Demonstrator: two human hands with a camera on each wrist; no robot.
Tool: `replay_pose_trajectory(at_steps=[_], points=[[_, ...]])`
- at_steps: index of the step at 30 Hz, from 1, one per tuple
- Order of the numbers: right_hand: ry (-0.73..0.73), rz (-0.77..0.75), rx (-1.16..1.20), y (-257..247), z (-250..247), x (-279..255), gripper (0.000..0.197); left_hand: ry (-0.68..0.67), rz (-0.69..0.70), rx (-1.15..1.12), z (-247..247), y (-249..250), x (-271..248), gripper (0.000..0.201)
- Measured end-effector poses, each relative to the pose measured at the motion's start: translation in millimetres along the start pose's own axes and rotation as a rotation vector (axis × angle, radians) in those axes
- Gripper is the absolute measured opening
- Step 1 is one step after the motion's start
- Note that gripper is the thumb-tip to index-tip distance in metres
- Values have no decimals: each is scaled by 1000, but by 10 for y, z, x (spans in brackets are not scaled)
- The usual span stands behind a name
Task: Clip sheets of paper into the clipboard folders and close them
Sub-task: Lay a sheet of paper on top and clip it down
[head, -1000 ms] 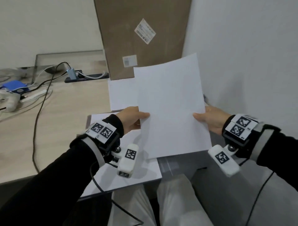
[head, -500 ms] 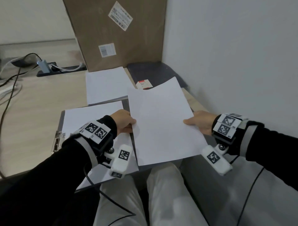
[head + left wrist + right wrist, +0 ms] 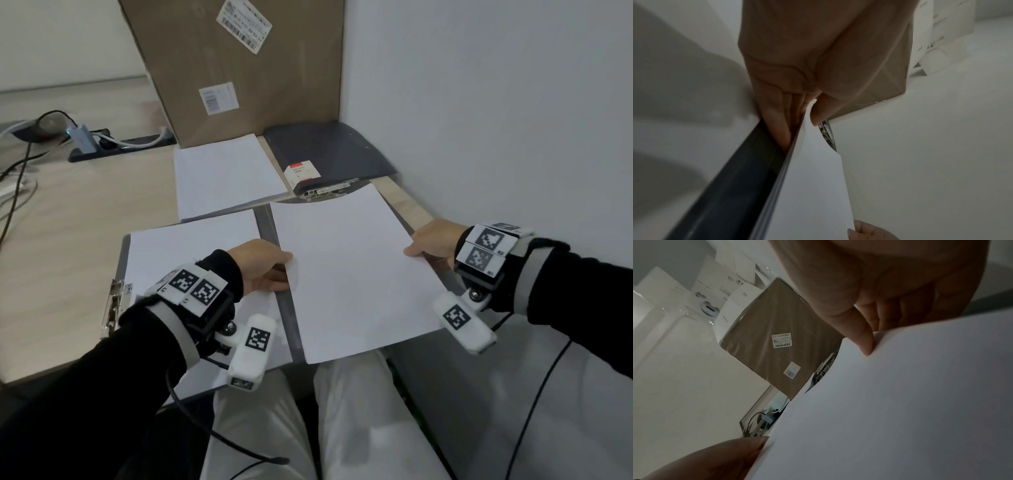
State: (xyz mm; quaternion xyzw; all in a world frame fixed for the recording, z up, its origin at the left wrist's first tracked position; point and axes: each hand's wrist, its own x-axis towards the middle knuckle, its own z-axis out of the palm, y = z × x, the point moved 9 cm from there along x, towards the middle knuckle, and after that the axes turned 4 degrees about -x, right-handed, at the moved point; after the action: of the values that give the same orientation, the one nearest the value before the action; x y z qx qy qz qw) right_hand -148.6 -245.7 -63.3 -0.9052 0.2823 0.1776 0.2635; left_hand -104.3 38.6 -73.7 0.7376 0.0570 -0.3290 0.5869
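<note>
Wooden desk [image 3: 68, 240], open clipboard folder [image 3: 274, 308], white sheet [image 3: 349, 274] pinched between left hand [image 3: 263, 267] and right hand [image 3: 433, 240].

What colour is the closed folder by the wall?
Dark grey closed folder, clearest in the head view.

A: Sheet [image 3: 346, 274] position? 
B: Lowered from upright in front of the cardboard box [image 3: 239, 68] to nearly flat over the open folder [image 3: 279, 308] (right half).
A: Hands? 
B: Both descended with it.
</note>
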Motion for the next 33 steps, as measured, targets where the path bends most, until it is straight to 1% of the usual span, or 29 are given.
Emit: replay_pose_trajectory(at_steps=[2,4,7,9,10,13,17,20,22,27,30,33], points=[[-18,-8,-34,-5,-4,-26,26,23,-9,-10,-15,9,2,16],[-40,-37,-52,-19,6,-5,19,55,-17,-3,-40,13,16,21],[-49,-29,151,31,7,58,37,93,-26,-9,-70,5,49,28],[-52,-14,166,70,-16,94,37,102,-28,-22,-76,3,72,27],[-55,-15,169,68,-23,105,35,107,-28,-27,-82,3,85,27],[-52,-24,192,29,-45,136,18,120,-28,-37,-95,15,105,27],[-63,-31,196,3,-59,196,9,134,-25,-54,-92,41,111,26],[-54,-26,192,-28,-88,235,17,140,-30,-49,-84,62,114,25],[-36,-22,188,-41,-116,256,18,141,-45,-33,-75,75,118,23],[-27,-13,198,-38,-112,282,18,147,-64,31,-60,99,144,28],[14,-34,179,-49,-133,288,18,129,-77,52,-52,98,158,29],[54,-31,119,-38,-184,297,18,127,-30,96,-34,133,201,24]])
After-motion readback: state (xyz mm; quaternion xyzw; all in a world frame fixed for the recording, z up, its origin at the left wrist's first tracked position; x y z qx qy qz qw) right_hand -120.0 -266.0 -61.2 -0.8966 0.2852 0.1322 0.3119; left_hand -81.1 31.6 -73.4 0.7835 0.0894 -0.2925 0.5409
